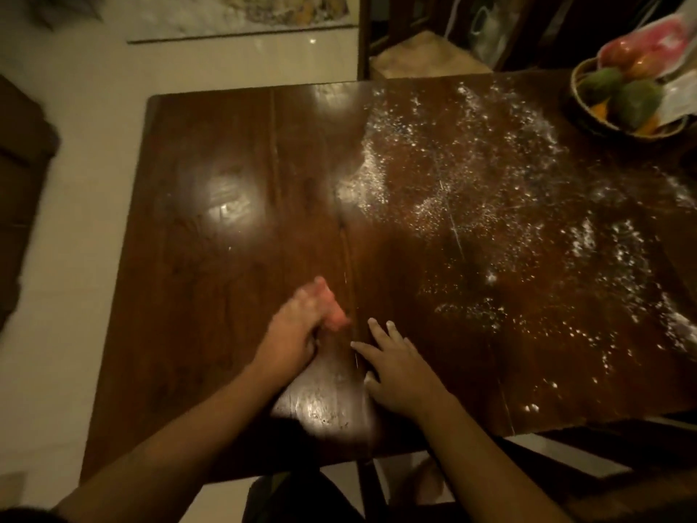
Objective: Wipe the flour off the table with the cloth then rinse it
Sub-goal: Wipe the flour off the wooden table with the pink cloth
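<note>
Dark wooden table (226, 220) fills the view, and flour (471, 175) covers its right half up to the fruit basket (626, 103). Wiping seems barely begun; the next move must carry the cloth right, into the powder. Left hand (298, 334) is closed around the blurred pink cloth (332, 315) near the front edge. Right hand (399, 371) lies flat, fingers spread.

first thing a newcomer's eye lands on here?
Most likely the white flour scattered over the right half of the dark wooden table, whose left half is bare and glossy. Next, the left hand near the front edge, closed on a blurred pink cloth, with the right hand flat on the wood beside it. A basket of fruit sits at the far right corner.
</note>
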A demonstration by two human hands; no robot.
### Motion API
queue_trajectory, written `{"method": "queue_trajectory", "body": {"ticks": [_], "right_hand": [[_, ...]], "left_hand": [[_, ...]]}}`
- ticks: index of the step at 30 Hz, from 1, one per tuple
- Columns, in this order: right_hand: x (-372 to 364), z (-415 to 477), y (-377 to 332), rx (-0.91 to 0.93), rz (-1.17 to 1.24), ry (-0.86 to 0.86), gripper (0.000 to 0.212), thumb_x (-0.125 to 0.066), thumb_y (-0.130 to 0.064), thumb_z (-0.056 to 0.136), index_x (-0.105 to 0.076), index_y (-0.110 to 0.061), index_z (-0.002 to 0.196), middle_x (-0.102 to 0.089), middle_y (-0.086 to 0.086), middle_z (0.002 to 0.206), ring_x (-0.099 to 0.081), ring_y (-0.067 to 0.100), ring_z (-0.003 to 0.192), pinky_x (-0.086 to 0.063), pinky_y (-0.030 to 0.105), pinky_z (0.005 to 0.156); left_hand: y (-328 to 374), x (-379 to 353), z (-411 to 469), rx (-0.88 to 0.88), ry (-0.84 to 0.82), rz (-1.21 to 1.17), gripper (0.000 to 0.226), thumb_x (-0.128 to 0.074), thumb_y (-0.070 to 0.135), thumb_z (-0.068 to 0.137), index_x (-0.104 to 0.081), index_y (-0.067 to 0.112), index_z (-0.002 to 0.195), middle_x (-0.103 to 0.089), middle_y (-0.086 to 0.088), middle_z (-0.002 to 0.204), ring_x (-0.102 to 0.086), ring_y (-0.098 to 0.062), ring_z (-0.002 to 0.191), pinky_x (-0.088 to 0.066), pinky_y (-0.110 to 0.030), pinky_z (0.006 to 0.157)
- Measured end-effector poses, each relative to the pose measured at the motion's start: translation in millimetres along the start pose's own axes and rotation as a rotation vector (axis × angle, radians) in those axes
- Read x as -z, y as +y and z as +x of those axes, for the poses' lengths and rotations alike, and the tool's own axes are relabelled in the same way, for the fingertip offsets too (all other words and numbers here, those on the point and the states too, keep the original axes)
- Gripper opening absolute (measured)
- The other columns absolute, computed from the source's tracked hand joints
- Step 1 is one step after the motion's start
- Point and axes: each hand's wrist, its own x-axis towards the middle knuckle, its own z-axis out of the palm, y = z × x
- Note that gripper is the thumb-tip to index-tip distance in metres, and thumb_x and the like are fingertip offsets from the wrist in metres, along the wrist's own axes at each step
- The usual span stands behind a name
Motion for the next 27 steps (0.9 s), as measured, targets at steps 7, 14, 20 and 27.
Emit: {"method": "queue_trajectory", "body": {"ticks": [7,14,20,27], "right_hand": [[26.6,-55.9,46.8,0.063,-0.007,-0.035,0.053,-0.05,-0.03,0.095,-0.041,-0.041,0.146,-0.042,-0.006,0.149,-0.04,0.019,0.137,-0.036,0.041,0.113],[50.8,-150.9,111.4,-0.018,-0.033,0.226,0.03,-0.047,-0.049,0.093,-0.054,-0.041,0.121,-0.049,-0.016,0.112,-0.047,0.005,0.101,-0.048,0.03,0.088],[45.4,-218.2,160.9,-0.151,-0.093,0.332,0.039,-0.031,-0.055,0.09,-0.058,-0.039,0.113,-0.054,-0.018,0.106,-0.05,0.006,0.101,-0.04,0.034,0.092],[28.0,-246.3,159.7,-0.076,-0.072,0.448,0.032,-0.031,-0.049,0.095,-0.059,-0.036,0.101,-0.052,-0.012,0.095,-0.048,0.012,0.09,-0.038,0.035,0.083]], "left_hand": [[0.0,8.7,-31.2,0.34,0.106,-0.004,0.069,-0.05,-0.004,0.076,-0.057,0.028,0.136,-0.034,0.007,0.157,-0.031,-0.013,0.146,-0.034,-0.047,0.114],[111.2,-68.0,29.2,-0.012,-0.185,0.122,0.055,-0.045,0.013,0.09,-0.047,0.017,0.145,-0.023,-0.008,0.161,-0.004,-0.031,0.151,-0.027,-0.057,0.115],[179.9,-117.6,37.8,-0.546,-0.686,0.265,0.055,-0.04,0.027,0.103,-0.022,0.037,0.154,0.006,0.007,0.164,0.015,-0.027,0.15,0.001,-0.047,0.123],[233.2,-170.2,106.3,-0.737,-0.647,0.457,0.052,-0.027,0.033,0.102,-0.022,0.035,0.153,-0.007,0.0,0.165,-0.012,-0.023,0.151,-0.028,-0.047,0.118]]}}
